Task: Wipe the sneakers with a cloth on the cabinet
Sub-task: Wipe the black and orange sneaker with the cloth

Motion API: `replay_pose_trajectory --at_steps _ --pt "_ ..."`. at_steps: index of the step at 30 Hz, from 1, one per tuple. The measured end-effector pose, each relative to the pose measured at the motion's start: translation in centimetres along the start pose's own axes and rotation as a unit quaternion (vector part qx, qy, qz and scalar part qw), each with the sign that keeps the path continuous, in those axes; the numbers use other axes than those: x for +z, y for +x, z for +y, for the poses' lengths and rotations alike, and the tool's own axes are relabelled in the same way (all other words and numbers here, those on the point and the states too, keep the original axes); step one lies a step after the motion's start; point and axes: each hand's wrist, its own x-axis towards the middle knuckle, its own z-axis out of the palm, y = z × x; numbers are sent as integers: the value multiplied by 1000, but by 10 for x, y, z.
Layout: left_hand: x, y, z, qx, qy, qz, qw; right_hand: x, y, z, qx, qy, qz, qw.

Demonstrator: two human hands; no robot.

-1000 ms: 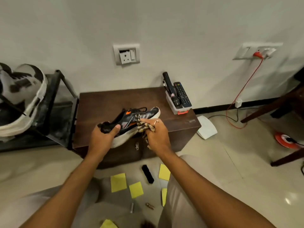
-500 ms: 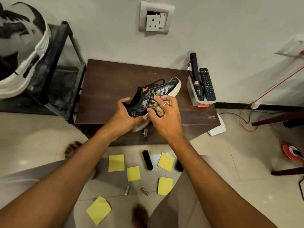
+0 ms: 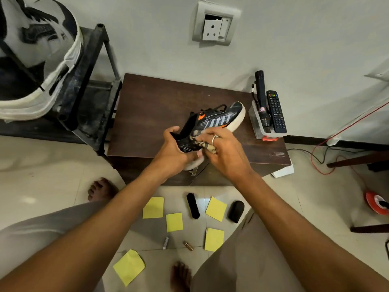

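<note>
Black sneaker (image 3: pixel 219 121) with orange accents, grey stripes and a white sole, lifted just over the front part of the dark wooden cabinet (image 3: pixel 151 114), toe aimed toward the back right, side turned up. Gripped at the heel end by the left hand (image 3: pixel 171 151), fingers hooked over the collar, thumb against the side. Pressed to that side near the heel, a beige patterned cloth (image 3: pixel 211 147), bunched up and clenched in the right hand (image 3: pixel 227 152), ring on one finger. At the cabinet's right edge, a clear tray (image 3: pixel 255 123) holding a black torch (image 3: pixel 262 102) and a remote (image 3: pixel 276 111). Higher up on the wall, a white socket plate (image 3: pixel 214 24). Off to the left, a black metal rack (image 3: pixel 88 85). Down on the tiled floor between the knees, yellow sticky notes (image 3: pixel 153 207), a black shoe brush (image 3: pixel 193 205) and two small cylinders (image 3: pixel 188 246).
</note>
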Motion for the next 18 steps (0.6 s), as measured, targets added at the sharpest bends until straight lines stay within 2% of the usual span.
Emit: replay_pose_trajectory --at_steps 3,8,10,12,13,16,18 --pt "0 -1 1 -6 2 -7 1000 -7 11 13 64 -24 26 997" --pt "-1 -2 -1 -11 2 -6 1000 -7 1 -1 -87 -15 -79 993" --pt "-1 -4 2 -10 13 -17 1000 -17 9 13 -43 -49 -53 996" --pt "0 -4 4 -9 15 -18 1000 -19 13 16 33 -32 -15 999" --pt "0 -3 4 -7 16 -13 1000 -15 12 8 40 -11 -19 999" --pt "-1 -3 2 -11 8 -8 1000 -5 -3 -16 -24 47 -73 996" --pt "-1 -5 2 -12 15 -18 1000 -11 -3 -10 -36 38 -92 994"
